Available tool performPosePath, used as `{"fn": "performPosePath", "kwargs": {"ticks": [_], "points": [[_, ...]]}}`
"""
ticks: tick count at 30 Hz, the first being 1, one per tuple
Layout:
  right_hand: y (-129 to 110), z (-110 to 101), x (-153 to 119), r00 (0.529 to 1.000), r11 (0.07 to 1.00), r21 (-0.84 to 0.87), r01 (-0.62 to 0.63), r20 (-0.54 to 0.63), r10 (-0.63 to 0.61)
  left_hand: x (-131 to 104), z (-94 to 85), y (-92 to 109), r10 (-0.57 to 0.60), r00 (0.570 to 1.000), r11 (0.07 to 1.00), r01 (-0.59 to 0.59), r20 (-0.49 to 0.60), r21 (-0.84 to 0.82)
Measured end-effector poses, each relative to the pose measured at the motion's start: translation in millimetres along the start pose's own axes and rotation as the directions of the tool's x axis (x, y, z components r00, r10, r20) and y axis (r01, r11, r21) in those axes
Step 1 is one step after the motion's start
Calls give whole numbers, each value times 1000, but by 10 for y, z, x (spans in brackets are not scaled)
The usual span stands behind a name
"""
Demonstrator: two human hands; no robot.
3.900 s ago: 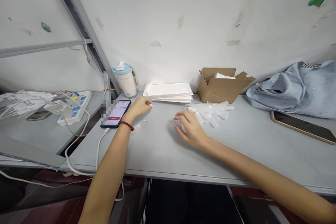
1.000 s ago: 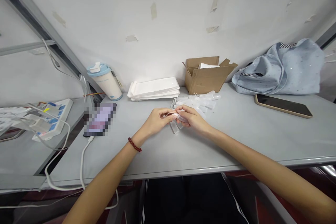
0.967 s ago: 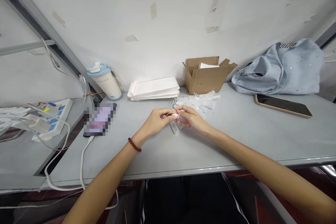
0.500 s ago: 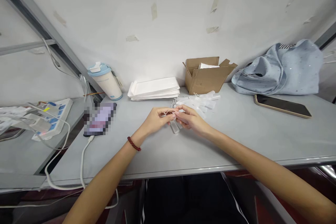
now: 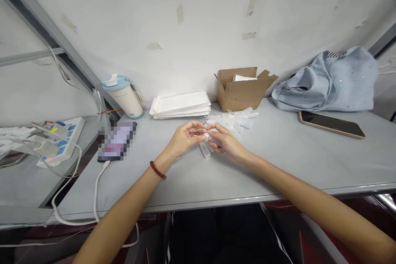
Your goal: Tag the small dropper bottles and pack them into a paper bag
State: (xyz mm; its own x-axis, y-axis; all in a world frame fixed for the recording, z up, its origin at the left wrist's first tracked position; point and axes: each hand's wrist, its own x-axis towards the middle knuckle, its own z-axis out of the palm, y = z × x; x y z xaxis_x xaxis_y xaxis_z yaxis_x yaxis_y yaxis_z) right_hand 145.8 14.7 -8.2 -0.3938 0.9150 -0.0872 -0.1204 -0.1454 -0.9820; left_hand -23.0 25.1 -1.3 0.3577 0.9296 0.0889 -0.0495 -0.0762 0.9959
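My left hand (image 5: 183, 139) and my right hand (image 5: 227, 140) meet fingertip to fingertip above the middle of the table. A thin white cord (image 5: 199, 130) curves between them, and both hands are closed on it in a pinch. Fingers cover where its ends go. Just under the fingertips is a small translucent plastic piece (image 5: 204, 149); I cannot tell whether it hangs from the cord or lies on the table. Behind my right hand lies a loose pile of similar translucent pieces (image 5: 238, 120), some with white strings.
A stack of white envelopes (image 5: 181, 105), an open cardboard box (image 5: 244, 95) and a cup (image 5: 125, 97) stand along the wall. On the left are a charging phone (image 5: 119, 140) and a power strip (image 5: 68, 142). A blue bag (image 5: 337, 82) and another phone (image 5: 331, 124) are at right.
My left fingers have lifted and spread slightly around the cord, widening the gap between fingers and thumb. My right hand has barely moved. The view has shifted a little.
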Motion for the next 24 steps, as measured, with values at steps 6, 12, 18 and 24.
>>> {"fn": "performPosePath", "kwargs": {"ticks": [6,12,18,24], "points": [[-3,2,1,1000,1000,-8,0,-9,0,0,2,-8,-49,999,997,48,-9,-56],[-17,50,-24,997,997,-31,74,-33,-75,-1,15,-16,-137,990,988,140,42,-59],[12,36,-38,986,979,-120,163,4,-164,-6,-24,-19,-172,971,984,160,168,85],[52,17,-20,976,942,-266,203,-22,-216,-21,66,-22,-84,989,974,56,120,221]]}}
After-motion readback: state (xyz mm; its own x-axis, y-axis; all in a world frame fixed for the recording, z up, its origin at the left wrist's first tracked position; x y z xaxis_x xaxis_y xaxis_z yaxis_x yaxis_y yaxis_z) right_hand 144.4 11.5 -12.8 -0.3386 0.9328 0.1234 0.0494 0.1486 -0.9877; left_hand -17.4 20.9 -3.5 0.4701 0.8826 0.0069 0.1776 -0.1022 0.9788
